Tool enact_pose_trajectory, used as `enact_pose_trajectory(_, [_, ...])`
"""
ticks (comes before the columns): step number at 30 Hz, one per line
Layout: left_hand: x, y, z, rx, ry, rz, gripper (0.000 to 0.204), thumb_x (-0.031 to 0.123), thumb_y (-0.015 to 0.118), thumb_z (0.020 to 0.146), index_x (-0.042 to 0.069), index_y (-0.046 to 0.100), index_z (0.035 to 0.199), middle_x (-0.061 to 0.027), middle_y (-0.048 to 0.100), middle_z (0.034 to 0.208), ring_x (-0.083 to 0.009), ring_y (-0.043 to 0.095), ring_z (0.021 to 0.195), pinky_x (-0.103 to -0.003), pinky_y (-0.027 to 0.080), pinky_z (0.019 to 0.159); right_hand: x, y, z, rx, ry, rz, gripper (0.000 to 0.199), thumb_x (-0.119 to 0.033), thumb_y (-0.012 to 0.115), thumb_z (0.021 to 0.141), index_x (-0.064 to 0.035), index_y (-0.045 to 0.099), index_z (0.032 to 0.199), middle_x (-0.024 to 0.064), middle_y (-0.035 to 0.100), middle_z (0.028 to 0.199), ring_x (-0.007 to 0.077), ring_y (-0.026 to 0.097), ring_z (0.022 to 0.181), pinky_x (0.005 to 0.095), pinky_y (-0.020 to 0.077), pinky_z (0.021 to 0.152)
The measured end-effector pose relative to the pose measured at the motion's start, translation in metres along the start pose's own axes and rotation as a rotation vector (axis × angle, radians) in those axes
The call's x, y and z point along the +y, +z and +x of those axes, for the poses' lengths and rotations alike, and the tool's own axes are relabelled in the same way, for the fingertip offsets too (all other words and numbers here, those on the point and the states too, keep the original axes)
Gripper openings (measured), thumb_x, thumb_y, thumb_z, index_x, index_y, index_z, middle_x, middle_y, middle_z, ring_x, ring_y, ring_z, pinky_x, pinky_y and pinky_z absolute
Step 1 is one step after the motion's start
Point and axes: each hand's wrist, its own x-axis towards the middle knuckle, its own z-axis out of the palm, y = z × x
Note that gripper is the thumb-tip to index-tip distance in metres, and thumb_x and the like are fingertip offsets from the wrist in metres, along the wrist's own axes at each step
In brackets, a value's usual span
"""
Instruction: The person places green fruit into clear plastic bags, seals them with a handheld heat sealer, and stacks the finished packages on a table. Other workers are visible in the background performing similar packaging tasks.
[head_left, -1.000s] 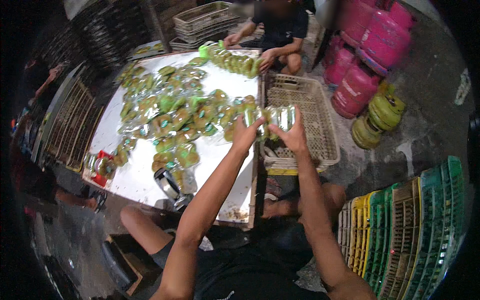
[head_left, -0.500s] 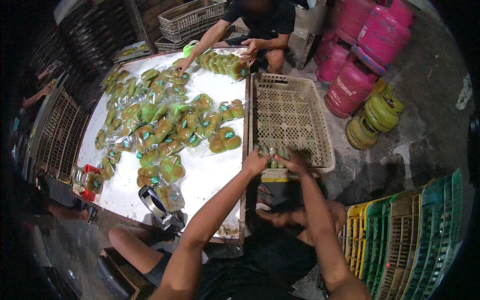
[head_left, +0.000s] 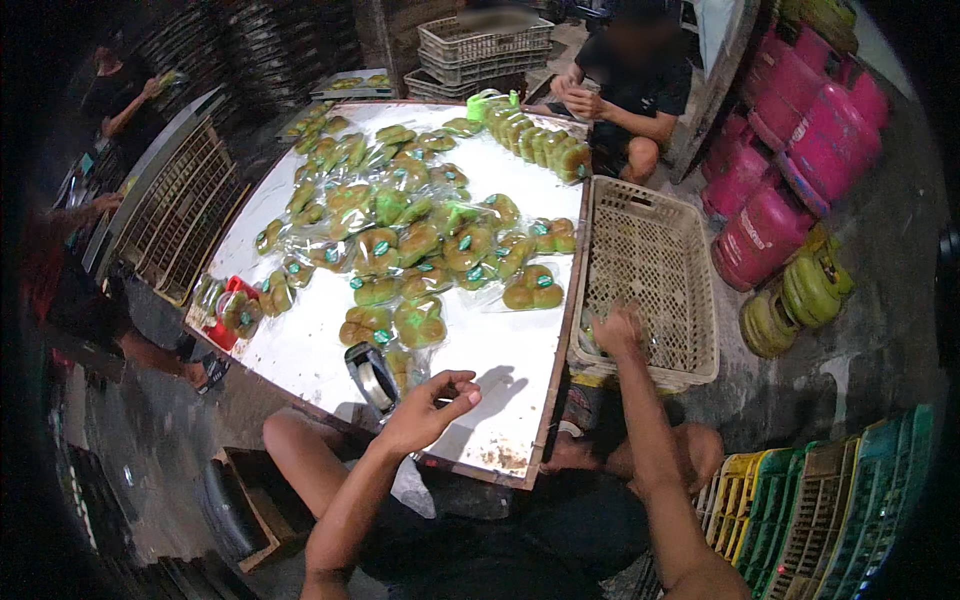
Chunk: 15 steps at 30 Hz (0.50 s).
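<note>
Crate [head_left: 655, 290] runs lengthwise away from the person; right hand [head_left: 617, 333] rests inside, grip unclear, left hand [head_left: 428, 408] half-open, empty.

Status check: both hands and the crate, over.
Left hand empty, curled above the white table. Right hand down inside the beige crate. Bagged buns heaped mid-table.

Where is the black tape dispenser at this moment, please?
In the head view, the black tape dispenser stands at the near edge of the white table, beside the left hand.

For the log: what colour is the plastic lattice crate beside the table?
Beige plastic lattice crate, in the head view.
</note>
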Motion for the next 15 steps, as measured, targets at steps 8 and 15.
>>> enact_pose_trajectory(8, [-0.032, -0.012, -0.023, 0.099, 0.046, -0.147, 0.053, 0.035, 0.066, 0.095, -0.001, 0.055, 0.132, -0.0133, 0.065, 0.119, -0.0203, 0.061, 0.107, -0.035, 0.048, 0.095, -0.120, 0.036, -0.005, 0.364, -0.529, 0.076, 0.046, -0.025, 0.065, 0.084, -0.0154, 0.058, 0.128, 0.0167, 0.055, 0.128, 0.0406, 0.056, 0.112, 0.0520, 0.0453, 0.095])
enact_pose_trajectory(15, [-0.051, -0.025, -0.048, 0.414, 0.041, -0.189, 0.070, 0.040, 0.072, 0.090, -0.006, 0.047, 0.136, -0.0170, 0.063, 0.119, -0.0237, 0.061, 0.109, -0.035, 0.046, 0.097, -0.159, 0.018, -0.131, 0.012, -0.366, 0.660, 0.035, -0.015, 0.074, 0.082, -0.0063, 0.068, 0.115, 0.0160, 0.067, 0.104, 0.0307, 0.068, 0.088, 0.0407, 0.0540, 0.078])
